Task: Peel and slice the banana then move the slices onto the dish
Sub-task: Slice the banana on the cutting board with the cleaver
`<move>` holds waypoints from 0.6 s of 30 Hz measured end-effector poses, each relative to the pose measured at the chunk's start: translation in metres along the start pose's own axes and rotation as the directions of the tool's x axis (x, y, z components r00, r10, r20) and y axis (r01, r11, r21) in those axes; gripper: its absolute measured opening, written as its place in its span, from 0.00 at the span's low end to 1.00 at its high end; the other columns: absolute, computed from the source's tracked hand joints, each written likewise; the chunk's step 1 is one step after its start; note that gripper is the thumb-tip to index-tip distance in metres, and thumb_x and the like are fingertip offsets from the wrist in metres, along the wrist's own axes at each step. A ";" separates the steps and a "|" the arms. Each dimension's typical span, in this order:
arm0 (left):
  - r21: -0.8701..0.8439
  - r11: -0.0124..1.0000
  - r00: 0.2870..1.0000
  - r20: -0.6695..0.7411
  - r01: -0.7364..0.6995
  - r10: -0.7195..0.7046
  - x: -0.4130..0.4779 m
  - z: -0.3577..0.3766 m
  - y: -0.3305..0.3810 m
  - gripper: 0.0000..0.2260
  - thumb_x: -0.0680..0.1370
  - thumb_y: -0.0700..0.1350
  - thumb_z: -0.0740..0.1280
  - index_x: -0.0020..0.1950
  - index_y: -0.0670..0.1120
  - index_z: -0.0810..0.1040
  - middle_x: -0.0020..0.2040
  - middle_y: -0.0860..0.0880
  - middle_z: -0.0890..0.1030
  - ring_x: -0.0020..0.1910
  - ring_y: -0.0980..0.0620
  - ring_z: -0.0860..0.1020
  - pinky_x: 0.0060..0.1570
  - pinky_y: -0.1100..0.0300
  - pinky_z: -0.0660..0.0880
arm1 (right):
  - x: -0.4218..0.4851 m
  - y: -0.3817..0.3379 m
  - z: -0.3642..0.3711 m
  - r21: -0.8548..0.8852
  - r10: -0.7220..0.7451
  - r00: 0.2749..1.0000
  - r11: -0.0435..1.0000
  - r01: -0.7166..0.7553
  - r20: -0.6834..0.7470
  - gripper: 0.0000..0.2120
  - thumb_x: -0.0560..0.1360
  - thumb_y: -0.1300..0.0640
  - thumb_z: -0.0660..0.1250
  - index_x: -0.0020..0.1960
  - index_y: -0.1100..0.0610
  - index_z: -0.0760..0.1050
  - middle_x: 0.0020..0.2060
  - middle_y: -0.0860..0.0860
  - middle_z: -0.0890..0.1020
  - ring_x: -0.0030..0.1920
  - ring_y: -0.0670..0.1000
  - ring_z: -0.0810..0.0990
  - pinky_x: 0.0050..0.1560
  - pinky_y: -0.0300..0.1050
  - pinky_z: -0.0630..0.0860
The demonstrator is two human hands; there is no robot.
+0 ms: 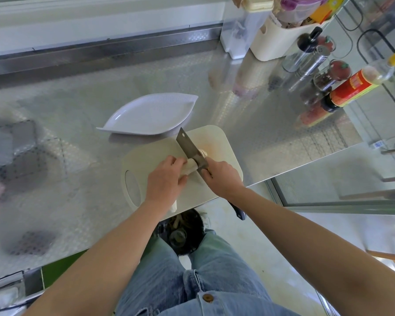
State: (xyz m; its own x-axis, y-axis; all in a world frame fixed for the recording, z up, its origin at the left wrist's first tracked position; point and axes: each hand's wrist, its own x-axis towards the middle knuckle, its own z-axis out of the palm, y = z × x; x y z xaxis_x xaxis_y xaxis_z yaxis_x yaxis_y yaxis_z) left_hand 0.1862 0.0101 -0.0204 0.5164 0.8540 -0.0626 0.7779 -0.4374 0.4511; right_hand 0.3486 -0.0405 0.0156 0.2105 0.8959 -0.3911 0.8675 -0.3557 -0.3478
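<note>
On the cutting board point(217, 142) the left hand point(167, 179) curls over the peeled banana point(190, 168), pinning it down. The right hand point(224, 176) grips the knife point(191, 149), blade across the banana. The white dish point(151, 115) sits just behind the board.

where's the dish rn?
Head view: the white dish sits centre-left on the steel counter, at the cutting board's far edge, just left of the cleaver's tip.
</note>
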 end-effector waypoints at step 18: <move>0.060 0.998 0.999 -0.040 -0.033 0.036 -0.001 0.001 0.000 0.14 0.71 0.46 0.71 0.56 0.49 0.76 0.46 0.50 0.76 0.40 0.48 0.76 0.30 0.58 0.70 | -0.007 -0.002 -0.015 -0.014 -0.028 0.999 1.000 0.028 -0.023 0.10 0.80 0.51 0.56 0.49 0.58 0.69 0.32 0.54 0.73 0.33 0.59 0.72 0.30 0.44 0.62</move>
State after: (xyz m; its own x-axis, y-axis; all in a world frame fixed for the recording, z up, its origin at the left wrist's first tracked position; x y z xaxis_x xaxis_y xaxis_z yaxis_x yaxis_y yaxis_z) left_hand 0.1860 0.0091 -0.0212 0.5294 0.8483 -0.0112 0.7804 -0.4817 0.3986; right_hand 0.3519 -0.0417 0.0317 0.1967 0.9114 -0.3614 0.8791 -0.3272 -0.3467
